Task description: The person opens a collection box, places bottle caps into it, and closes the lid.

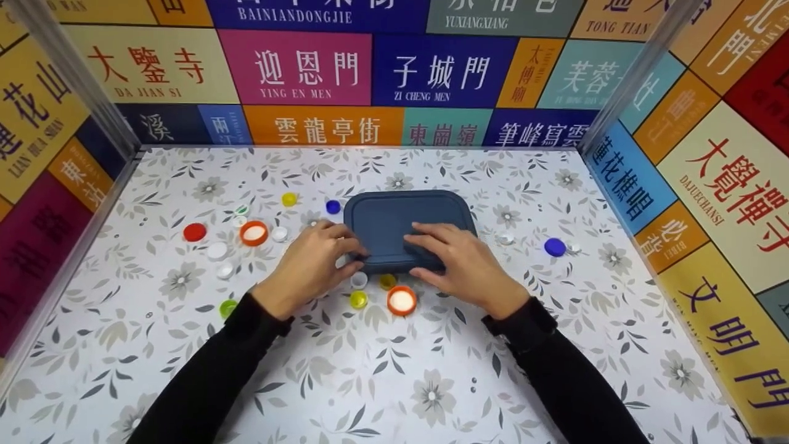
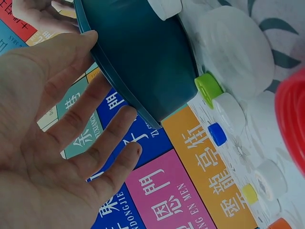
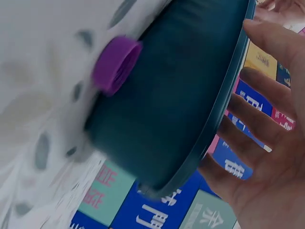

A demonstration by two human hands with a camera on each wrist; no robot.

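Note:
A dark blue-grey rectangular box [image 1: 407, 225] with rounded corners and a flat lid-like top sits on the table. My left hand [image 1: 314, 262] is at its front left corner, and my right hand [image 1: 465, 262] reaches over the front right part. In the left wrist view, the thumb meets the rim of the box [image 2: 143, 62] while the other fingers spread loosely along it. The right wrist view has the thumb at the rim of the box [image 3: 176, 95], fingers extended beside it. An orange cap [image 1: 402, 301] and a yellow cap [image 1: 358, 300] lie just in front.
Left of the box are scattered bottle caps, among them a red cap [image 1: 194, 232], an orange-rimmed cap [image 1: 253, 233] and several white ones. A blue-purple cap [image 1: 555, 247] lies to the right. Panels with large printed characters [image 1: 296, 68] wall the table at the back and sides.

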